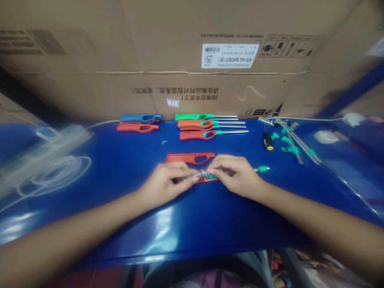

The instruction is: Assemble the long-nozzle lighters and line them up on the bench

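Note:
My left hand [168,180] is closed, thumb and fingers pinching a small clear-and-metallic lighter part [198,175]. My right hand [237,174] pinches the green lighter piece [210,176] that meets it, with thin wires between the fingertips. Past my right hand sticks out a metal rod with a green tip [263,169]; whether it joins the held piece is hidden. Beneath my fingers shows part of a red lighter shell half [207,180]. Just behind lies another red shell half [192,157], with its trigger loop toward the right.
Assembled lighters [198,135] with metal barrels lie at the back centre. Blue and red handle shells [138,127] are back left, near small screws [164,142]. A screwdriver [268,142], green parts [289,149] and metal tubes [300,144] lie right. A power strip [69,140] and white cable [54,172] occupy the left.

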Demonstrator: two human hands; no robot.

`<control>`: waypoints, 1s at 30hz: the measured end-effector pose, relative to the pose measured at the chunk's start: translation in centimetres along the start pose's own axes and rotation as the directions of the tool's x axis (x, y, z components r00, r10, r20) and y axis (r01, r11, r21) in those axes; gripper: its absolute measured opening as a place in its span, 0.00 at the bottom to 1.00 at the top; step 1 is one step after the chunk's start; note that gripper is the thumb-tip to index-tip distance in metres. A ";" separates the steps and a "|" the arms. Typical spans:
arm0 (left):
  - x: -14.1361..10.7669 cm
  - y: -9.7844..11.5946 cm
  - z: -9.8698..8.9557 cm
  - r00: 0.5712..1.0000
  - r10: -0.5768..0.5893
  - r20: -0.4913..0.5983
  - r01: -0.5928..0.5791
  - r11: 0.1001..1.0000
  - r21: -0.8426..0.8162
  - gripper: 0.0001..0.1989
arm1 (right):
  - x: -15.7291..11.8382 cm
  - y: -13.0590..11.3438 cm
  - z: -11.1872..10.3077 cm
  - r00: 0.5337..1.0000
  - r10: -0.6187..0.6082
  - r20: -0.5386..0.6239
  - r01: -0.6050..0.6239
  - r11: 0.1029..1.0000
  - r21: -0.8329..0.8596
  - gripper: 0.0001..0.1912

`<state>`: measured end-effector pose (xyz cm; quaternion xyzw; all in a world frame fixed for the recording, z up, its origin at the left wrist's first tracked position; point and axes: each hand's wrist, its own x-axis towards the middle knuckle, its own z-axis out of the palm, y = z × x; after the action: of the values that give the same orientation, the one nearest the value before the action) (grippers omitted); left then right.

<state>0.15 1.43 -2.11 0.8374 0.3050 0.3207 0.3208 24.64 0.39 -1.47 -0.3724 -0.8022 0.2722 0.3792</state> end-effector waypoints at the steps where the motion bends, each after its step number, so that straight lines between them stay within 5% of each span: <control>1: 0.0 0.0 0.0 1.000 0.010 0.003 -0.010 1.000 0.005 0.11 | 0.0 0.0 0.0 1.000 -0.016 0.006 0.016 1.000 -0.013 0.08; 7: 0.0 0.1 0.0 0.999 0.044 0.014 -0.044 0.999 0.022 0.12 | 0.0 0.3 0.0 0.987 -0.160 0.000 0.159 0.984 -0.078 0.09; 15: 0.2 0.3 -0.1 1.000 -0.003 -0.003 0.003 1.000 0.008 0.10 | 0.3 -0.5 -1.0 0.996 -0.062 0.065 0.067 0.995 -0.078 0.05; 20: 0.2 0.2 -0.2 1.000 0.009 0.005 -0.010 1.000 0.008 0.10 | 0.3 -0.2 -1.4 0.983 -0.105 0.150 0.115 0.992 -0.059 0.05; 30: 0.0 0.1 -0.2 0.998 0.047 0.032 -0.047 0.999 0.007 0.12 | 0.2 0.2 -1.2 0.972 -0.191 0.134 0.211 0.966 -0.149 0.05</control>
<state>0.02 1.45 -1.93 0.8505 0.2813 0.3134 0.3150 25.63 0.85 -0.89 -0.3017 -0.8763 0.1878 0.3252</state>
